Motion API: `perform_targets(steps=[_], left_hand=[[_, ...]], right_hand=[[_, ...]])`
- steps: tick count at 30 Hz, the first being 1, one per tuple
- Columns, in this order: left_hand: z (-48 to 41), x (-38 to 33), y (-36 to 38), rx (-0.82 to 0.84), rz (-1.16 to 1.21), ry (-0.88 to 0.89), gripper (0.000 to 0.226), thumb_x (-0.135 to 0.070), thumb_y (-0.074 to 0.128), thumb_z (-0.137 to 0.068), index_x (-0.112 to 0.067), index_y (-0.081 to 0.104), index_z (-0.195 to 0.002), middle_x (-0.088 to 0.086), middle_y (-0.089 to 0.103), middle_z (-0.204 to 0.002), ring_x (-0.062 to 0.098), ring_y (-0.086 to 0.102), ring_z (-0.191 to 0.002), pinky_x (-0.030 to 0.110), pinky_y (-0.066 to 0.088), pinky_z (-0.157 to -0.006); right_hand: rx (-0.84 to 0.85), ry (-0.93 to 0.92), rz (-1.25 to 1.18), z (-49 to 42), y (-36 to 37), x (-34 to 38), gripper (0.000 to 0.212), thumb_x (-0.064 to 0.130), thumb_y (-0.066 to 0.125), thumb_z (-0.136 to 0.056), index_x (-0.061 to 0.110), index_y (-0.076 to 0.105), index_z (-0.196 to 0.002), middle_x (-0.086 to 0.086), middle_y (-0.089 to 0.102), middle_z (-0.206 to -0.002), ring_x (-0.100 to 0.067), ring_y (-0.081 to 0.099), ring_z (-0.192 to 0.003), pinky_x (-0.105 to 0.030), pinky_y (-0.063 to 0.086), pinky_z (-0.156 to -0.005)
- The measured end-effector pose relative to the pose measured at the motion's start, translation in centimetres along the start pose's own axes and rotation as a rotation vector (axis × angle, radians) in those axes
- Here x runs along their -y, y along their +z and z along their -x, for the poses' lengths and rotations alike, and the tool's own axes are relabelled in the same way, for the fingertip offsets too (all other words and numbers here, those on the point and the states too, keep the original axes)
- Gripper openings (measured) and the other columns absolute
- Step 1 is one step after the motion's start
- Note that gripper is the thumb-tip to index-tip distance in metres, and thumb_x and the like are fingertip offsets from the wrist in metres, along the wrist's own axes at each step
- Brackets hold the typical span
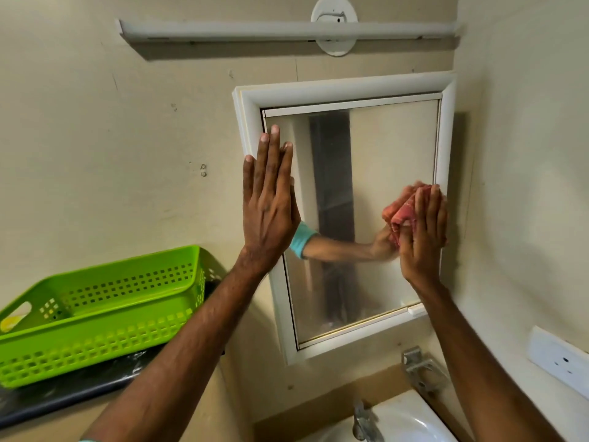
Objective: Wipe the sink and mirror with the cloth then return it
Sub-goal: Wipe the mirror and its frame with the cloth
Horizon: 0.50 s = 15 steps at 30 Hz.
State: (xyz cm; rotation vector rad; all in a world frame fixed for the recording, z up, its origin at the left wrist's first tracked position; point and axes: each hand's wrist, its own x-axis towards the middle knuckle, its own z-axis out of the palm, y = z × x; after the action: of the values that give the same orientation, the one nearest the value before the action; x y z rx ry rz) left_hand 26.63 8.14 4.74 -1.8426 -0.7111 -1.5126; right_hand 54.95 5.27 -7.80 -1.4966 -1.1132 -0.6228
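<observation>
My right hand [424,237] pressed the soft red cloth [402,215] on the right side of the mirror [382,148], fingers straight. It looked light and floppy, best kept bunched under my palm. My left hand [267,199] lay flat, fingers together, on the mirror's left edge.

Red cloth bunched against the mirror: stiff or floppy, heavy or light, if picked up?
Probably floppy: the red crumpled cloth bunches into folds under the right hand. Likely light, since straight fingers alone pin it against the white-framed wall mirror. May slide on smooth glass.
</observation>
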Motion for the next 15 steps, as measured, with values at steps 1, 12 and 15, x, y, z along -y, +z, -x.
perform_targets(steps=[1, 12, 15], left_hand=[[0.0, -0.1, 0.0, -0.001, 0.001, -0.001, 0.053, -0.002, 0.047, -0.101, -0.002, 0.041, -0.154, 0.022, 0.031, -0.163, 0.036, 0.027, -0.154, 0.054, 0.023, -0.125], [-0.7, -1.9, -0.1, 0.052, -0.014, 0.078, 0.051, -0.016, 0.026, -0.107, -0.002, 0.039, -0.155, 0.022, 0.028, -0.164, 0.037, 0.026, -0.154, 0.05, 0.019, -0.128], [-0.9, -2.0, 0.4, 0.071, -0.055, 0.124, 0.052, -0.009, 0.035, -0.104, -0.002, 0.038, -0.155, 0.021, 0.027, -0.165, 0.036, 0.025, -0.155, 0.051, 0.02, -0.128]], right_hand=[[-0.001, 0.021, 0.0, 0.1, 0.0, 0.3, 0.059, 0.043, 0.023, -0.111, 0.028, 0.005, -0.166, -0.004, 0.006, -0.175, -0.028, 0.004, -0.162, -0.06, 0.015, -0.126], [0.193, -0.418, 0.011, 6.3, 2.7, 10.7, 0.066, 0.051, 0.028, -0.109, 0.027, 0.004, -0.166, -0.002, -0.003, -0.175, -0.033, -0.002, -0.162, -0.068, 0.017, -0.124], [0.175, -0.51, 0.043, 4.7, 2.3, 8.4, 0.065, 0.051, 0.026, -0.11, 0.029, 0.001, -0.166, -0.001, 0.001, -0.175, -0.032, 0.002, -0.162, -0.066, 0.021, -0.123]])
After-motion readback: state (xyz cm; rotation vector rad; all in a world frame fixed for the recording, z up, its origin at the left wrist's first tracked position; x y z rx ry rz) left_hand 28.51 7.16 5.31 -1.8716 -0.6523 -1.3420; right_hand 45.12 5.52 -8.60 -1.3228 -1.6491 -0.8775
